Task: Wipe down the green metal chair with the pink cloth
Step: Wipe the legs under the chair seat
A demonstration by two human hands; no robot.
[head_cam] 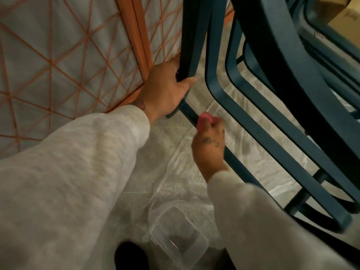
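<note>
Two hands are on the dark green metal chair (191, 36), which stands tilted over the floor and fills the upper right of the view. The small pink cloth (204, 118) is bunched against the chair's thin lower crossbar (190, 112), low on the frame. The right hand (209, 147) has its fingers curled tight round the cloth, so only a pink wad shows above the knuckles. The left hand (165, 88) is wrapped round the chair's upright leg just above that crossbar, thumb across the front, steadying the frame.

The step in hand looks like wiping the lower rails. To do it well, I judge the cloth should fold round the bar, so that top, sides and underside are all covered, and run the bar's full length to where it joins the leg. The steadying grip should stay firm so the tilted chair does not swing. The cloth is bunched small; opening it out would cover more metal.

Left of the chair, close against the gripped leg, stands an orange wire-mesh frame (140, 36). Under the chair lies clear plastic sheeting (263, 164). Nearer the person than the chair, a clear plastic tub (181, 236) sits on the floor.
</note>
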